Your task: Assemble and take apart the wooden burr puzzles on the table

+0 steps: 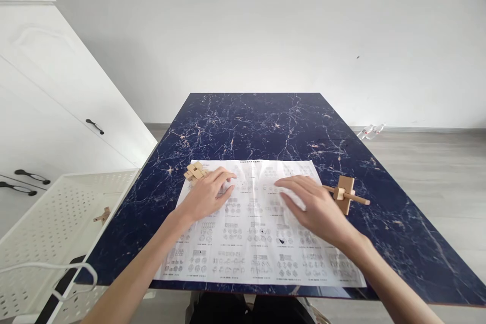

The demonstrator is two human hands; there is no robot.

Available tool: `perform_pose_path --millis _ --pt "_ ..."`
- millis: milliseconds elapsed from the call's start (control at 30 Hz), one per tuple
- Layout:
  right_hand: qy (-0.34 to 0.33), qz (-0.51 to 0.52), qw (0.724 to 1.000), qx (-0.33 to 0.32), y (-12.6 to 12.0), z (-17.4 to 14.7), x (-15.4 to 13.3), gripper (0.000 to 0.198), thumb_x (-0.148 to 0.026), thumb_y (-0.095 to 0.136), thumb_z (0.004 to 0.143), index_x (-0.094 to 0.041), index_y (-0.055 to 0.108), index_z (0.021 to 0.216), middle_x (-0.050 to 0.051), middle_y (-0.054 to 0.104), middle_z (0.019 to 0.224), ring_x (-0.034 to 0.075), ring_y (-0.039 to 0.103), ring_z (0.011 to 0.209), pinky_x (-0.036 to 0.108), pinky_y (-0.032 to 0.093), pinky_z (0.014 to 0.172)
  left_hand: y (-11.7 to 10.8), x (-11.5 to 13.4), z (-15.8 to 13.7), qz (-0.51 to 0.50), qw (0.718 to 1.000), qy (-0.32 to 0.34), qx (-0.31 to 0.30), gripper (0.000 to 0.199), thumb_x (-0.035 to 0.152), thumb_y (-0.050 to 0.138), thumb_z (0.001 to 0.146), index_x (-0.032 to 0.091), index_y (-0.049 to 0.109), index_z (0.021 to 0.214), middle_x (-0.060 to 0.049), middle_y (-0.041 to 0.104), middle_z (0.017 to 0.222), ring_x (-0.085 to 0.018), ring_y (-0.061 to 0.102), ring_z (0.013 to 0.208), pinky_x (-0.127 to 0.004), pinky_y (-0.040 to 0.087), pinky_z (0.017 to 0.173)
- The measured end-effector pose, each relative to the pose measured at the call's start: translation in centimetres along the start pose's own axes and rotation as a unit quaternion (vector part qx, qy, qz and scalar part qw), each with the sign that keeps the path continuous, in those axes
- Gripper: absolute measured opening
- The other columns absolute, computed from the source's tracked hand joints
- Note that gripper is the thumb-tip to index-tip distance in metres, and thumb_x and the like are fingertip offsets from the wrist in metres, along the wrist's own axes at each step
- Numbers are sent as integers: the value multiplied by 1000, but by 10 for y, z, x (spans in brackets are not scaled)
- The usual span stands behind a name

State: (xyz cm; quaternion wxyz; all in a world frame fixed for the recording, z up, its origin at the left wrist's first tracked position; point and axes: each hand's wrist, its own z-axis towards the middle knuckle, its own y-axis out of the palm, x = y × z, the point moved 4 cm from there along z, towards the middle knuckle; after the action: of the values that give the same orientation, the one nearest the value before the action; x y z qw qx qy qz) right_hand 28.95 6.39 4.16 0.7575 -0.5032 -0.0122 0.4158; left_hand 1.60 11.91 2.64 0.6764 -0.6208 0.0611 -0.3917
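A printed instruction sheet (243,243) with rows of small diagrams lies creased on the table in front of me. Over its upper left part rests my left hand (208,193), fingers loosely bent and apart, holding nothing. Just beyond that hand, at the sheet's corner, sits a wooden interlocking puzzle (195,170), partly hidden by the hand. My right hand (309,205) is over the sheet's right half, fingers stretched out and empty. Beside it on the right is a second wooden puzzle (345,195), a flat block crossed by a rod, whose left end is partly behind my hand.
The dark blue marble-patterned table (258,121) narrows toward the white wall. At left, a white perforated basket (49,212) holds a small wooden piece (102,215), with a white cable (45,266) nearby. A white cabinet (56,91) stands behind it. Plastic bottles (371,131) are on the floor at right.
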Motion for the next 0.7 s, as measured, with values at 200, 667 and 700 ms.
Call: perform_pose_path --millis 200,667,700 --pt "155 -171 967 104 -67 -56 31 30 -44 56 108 -25 69 127 14 72 127 37 70 114 52 58 91 19 5 8 -16 998 -22 -50 26 32 50 108 21 67 124 0 72 82 -18 70 72 -32 51 70" --pt "225 -161 950 147 -67 -97 60 23 -45 55 106 -29 72 105 6 77 94 31 75 75 44 56 67 23 7 1 -15 1000 12 -2 21 27 51 108 21 69 118 0 67 81 -19 68 78 -35 54 76" --pt "231 -147 948 160 -66 -88 58 23 -46 56 106 -29 72 103 6 77 92 31 75 74 44 56 66 23 8 0 -17 1000 10 -3 22 28 50 109 21 69 118 -1 68 82 -20 68 80 -36 54 78"
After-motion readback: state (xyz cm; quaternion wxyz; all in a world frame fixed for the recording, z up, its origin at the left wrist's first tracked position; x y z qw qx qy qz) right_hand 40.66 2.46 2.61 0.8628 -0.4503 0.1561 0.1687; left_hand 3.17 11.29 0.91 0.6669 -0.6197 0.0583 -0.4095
